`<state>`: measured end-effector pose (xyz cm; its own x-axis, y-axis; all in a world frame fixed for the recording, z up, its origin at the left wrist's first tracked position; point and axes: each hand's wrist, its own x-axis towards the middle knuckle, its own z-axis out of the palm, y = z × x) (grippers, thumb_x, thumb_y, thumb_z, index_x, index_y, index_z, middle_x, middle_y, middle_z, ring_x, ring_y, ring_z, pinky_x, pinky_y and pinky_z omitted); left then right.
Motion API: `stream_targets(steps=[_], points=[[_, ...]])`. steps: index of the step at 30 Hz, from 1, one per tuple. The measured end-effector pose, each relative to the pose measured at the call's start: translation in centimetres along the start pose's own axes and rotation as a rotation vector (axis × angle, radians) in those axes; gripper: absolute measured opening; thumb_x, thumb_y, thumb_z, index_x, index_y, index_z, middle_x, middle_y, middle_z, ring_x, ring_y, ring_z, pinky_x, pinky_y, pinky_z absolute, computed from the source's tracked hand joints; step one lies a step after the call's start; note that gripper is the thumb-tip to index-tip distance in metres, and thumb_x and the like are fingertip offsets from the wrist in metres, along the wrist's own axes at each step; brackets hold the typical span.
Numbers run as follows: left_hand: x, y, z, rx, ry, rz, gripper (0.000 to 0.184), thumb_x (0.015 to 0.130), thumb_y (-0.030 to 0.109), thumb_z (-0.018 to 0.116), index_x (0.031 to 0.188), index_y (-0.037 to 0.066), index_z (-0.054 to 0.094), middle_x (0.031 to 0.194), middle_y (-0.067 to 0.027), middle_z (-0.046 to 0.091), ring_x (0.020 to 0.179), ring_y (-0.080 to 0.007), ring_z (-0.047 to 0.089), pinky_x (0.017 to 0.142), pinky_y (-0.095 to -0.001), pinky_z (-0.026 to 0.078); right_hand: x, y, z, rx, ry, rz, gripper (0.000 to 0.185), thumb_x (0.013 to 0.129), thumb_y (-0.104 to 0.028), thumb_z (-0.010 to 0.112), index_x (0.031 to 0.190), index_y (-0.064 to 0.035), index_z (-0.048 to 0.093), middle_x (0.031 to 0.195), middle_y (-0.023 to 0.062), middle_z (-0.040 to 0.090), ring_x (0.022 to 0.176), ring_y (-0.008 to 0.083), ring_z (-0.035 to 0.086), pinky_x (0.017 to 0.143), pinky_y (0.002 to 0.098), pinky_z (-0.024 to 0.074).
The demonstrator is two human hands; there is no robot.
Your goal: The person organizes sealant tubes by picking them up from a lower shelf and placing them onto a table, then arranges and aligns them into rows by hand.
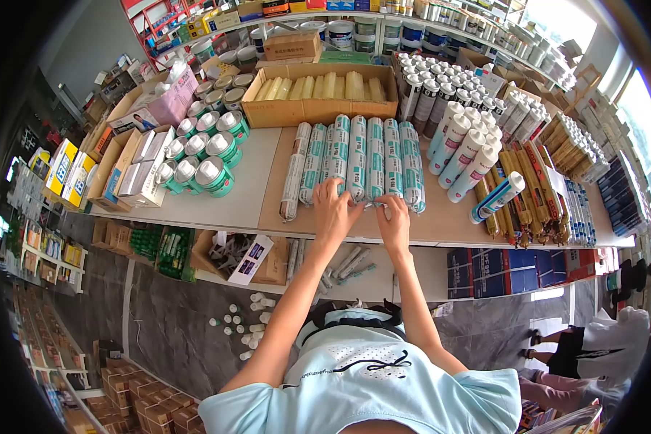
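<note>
A row of several teal-and-white sausage-shaped tubes (357,155) lies side by side on the brown board of the table (267,188). My left hand (334,210) rests at the near ends of the tubes left of the middle, its fingers bent over them. Beside it, my right hand (393,223) touches the near ends of the tubes right of the middle, thumb and index finger close together. Whether either hand grips a tube is hard to make out. The leftmost tube (295,172) looks browner than the others and lies slightly tilted.
Green-and-white cans (220,148) stand at the left. Behind the row is a cardboard box (267,112) of yellowish packs. White cartridges (463,148) and gold tubes (517,195) fill the right. A lower shelf holds blue boxes (495,271). Another person (615,340) is at lower right.
</note>
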<state>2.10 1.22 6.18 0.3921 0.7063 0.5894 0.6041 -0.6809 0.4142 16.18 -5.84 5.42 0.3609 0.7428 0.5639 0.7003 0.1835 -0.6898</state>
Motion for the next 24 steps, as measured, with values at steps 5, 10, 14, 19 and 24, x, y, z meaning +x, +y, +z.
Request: stream_targets(steps=[5, 10, 14, 19, 24], points=[[-0.4, 0.4, 1.1, 0.075, 0.078, -0.009, 0.016, 0.078, 0.017, 0.068, 0.078, 0.001, 0.064, 0.113, -0.0126, 0.052, 0.118, -0.0313, 0.042, 0.102, -0.0485, 0.029, -0.2, -0.1, 0.3, -0.021, 0.032, -0.024, 0.013, 0.080, 0.001, 0.057, 0.091, -0.0015, 0.062, 0.093, 0.0114, 0.061, 0.091, 0.0311, 0.056, 0.083, 0.0400, 0.0439], [-0.8, 0.2, 1.3, 0.074, 0.074, 0.017, 0.016, 0.082, 0.016, 0.066, 0.078, 0.001, 0.061, 0.115, -0.0124, 0.053, 0.121, -0.0335, 0.043, 0.100, -0.0496, 0.031, -0.8, -0.5, 0.3, 0.041, 0.059, -0.005, 0.011, 0.080, 0.001, 0.058, 0.090, -0.0016, 0.063, 0.091, 0.0107, 0.062, 0.089, 0.0307, 0.056, 0.080, 0.0388, 0.0456], [-2.7, 0.1, 0.2, -0.088, 0.072, 0.038, 0.015, 0.085, 0.014, 0.064, 0.080, 0.001, 0.057, 0.116, -0.0128, 0.054, 0.122, -0.0359, 0.045, 0.100, -0.0522, 0.033, -2.4, -1.4, -1.3, 0.011, 0.064, 0.031, 0.010, 0.081, 0.002, 0.056, 0.088, -0.0013, 0.063, 0.089, 0.0106, 0.062, 0.088, 0.0305, 0.057, 0.078, 0.0382, 0.0463], [-8.4, -0.6, -2.9, -0.225, -0.053, 0.056, 0.011, 0.086, 0.011, 0.062, 0.083, 0.002, 0.056, 0.116, -0.0160, 0.053, 0.121, -0.0365, 0.046, 0.099, -0.0517, 0.036, -5.8, -2.1, -2.0, -0.016, 0.046, 0.130, 0.011, 0.081, 0.003, 0.055, 0.087, -0.0006, 0.063, 0.088, 0.0110, 0.062, 0.086, 0.0300, 0.057, 0.077, 0.0373, 0.0460], [-13.0, -3.4, -4.3, -0.315, -0.150, -0.047, 0.012, 0.085, 0.011, 0.063, 0.091, 0.004, 0.056, 0.118, -0.0158, 0.052, 0.121, -0.0380, 0.046, 0.103, -0.0515, 0.035, -9.9, -2.5, -0.9, -0.077, 0.056, 0.175, 0.011, 0.080, 0.004, 0.055, 0.086, -0.0006, 0.063, 0.084, 0.0107, 0.062, 0.083, 0.0294, 0.057, 0.075, 0.0367, 0.0465]])
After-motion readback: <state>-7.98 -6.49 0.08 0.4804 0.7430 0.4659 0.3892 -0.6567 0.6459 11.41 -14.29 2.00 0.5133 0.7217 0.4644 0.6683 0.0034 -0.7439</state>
